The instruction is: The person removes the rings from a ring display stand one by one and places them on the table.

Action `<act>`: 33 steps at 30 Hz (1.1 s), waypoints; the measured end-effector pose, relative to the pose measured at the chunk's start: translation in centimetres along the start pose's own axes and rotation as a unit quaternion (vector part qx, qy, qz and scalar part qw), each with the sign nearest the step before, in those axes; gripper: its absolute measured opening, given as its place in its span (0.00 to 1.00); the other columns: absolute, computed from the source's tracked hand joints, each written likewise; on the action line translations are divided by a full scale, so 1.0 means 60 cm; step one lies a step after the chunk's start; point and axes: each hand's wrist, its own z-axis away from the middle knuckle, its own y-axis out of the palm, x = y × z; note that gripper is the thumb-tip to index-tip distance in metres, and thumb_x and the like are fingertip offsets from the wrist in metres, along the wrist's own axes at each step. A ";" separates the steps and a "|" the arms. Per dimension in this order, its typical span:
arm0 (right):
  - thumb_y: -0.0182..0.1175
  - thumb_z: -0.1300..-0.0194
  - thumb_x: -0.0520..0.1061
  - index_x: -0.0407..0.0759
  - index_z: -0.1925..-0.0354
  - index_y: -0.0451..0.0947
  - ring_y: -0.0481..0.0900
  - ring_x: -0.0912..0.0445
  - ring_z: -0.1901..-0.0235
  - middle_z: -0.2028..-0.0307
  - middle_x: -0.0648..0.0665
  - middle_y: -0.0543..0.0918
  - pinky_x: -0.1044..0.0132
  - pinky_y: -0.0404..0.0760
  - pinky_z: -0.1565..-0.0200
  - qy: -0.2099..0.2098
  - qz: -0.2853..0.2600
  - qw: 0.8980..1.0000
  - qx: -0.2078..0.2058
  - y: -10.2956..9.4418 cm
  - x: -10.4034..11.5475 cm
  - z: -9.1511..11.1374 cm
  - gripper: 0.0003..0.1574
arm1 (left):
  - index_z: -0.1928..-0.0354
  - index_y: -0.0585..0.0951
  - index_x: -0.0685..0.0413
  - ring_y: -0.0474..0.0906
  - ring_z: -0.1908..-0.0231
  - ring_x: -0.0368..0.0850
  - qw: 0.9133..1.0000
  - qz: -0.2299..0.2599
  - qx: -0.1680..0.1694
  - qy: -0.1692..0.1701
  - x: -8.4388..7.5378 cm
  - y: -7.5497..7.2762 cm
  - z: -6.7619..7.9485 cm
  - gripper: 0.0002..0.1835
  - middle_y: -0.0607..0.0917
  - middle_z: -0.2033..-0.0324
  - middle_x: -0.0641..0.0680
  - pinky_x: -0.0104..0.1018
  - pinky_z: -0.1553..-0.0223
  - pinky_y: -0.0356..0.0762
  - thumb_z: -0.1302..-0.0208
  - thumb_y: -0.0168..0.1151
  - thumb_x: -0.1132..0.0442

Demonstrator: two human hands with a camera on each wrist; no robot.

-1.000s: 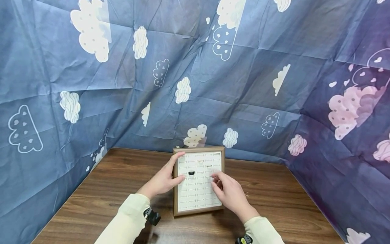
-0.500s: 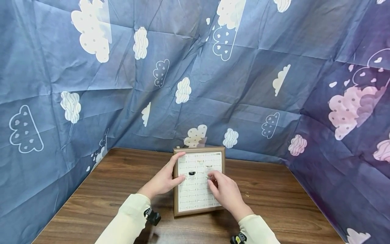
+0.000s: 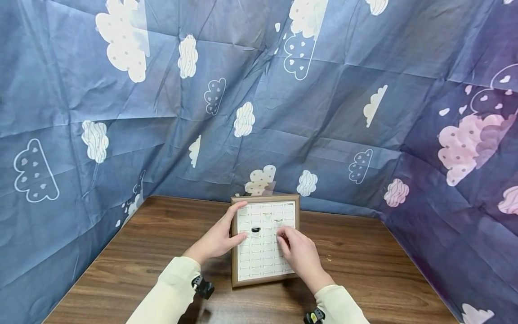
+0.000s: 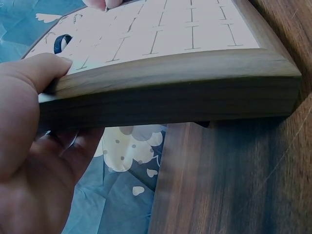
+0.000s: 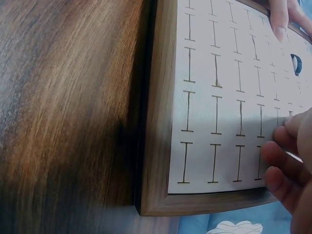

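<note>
A ring display board [image 3: 235, 272] with a wooden frame and a white slotted panel stands leaning back on the table. My left hand [image 3: 217, 240] grips its left edge, thumb [image 4: 51, 68] on the front and fingers behind. With thumb and fingertips, my right hand [image 3: 302, 257] pinches a small ring [image 5: 288, 118] at a slot right of the panel's middle; the fingers hide most of it. A black ring [image 3: 256, 230] sits in a slot near the left thumb. Two thin gold-toned rings [image 3: 267, 213] show higher on the panel.
A loose gold ring [image 3: 328, 258] lies on the brown wooden table [image 3: 364, 270], right of the board. Blue cloth [image 3: 315, 112] with cloud prints hangs behind and on both sides. Rows of slits [image 5: 216, 114] cover the panel's lower part.
My right hand has moved slightly left and in against the panel, its fingertips drawing together at the slot. The loose gold ring shows more plainly. My left hand keeps its grip.
</note>
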 end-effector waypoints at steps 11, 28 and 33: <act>0.66 0.24 0.40 0.48 0.58 0.79 0.79 0.58 0.65 0.64 0.52 0.81 0.55 0.82 0.61 -0.033 0.000 0.999 0.013 0.001 -0.008 0.004 0.04 | 0.15 0.51 0.33 0.79 0.35 0.50 1.000 0.000 -0.001 0.003 0.001 0.001 0.000 0.47 0.71 0.24 0.59 0.52 0.31 0.75 0.25 0.68 0.64; 0.66 0.24 0.38 0.46 0.55 0.78 0.75 0.65 0.66 0.67 0.57 0.77 0.66 0.81 0.61 -0.008 -0.096 0.995 0.017 -0.012 -0.018 0.011 0.06 | 0.15 0.51 0.33 0.79 0.35 0.50 1.000 0.000 0.000 0.004 0.000 0.000 -0.001 0.47 0.71 0.24 0.59 0.52 0.31 0.74 0.25 0.68 0.64; 0.68 0.26 0.37 0.48 0.55 0.79 0.76 0.66 0.66 0.67 0.58 0.78 0.67 0.81 0.61 -0.001 -0.110 0.994 0.017 -0.020 -0.015 0.011 0.08 | 0.15 0.51 0.33 0.80 0.36 0.49 1.000 0.001 0.001 0.000 -0.002 -0.001 0.000 0.47 0.72 0.25 0.59 0.51 0.32 0.75 0.25 0.68 0.64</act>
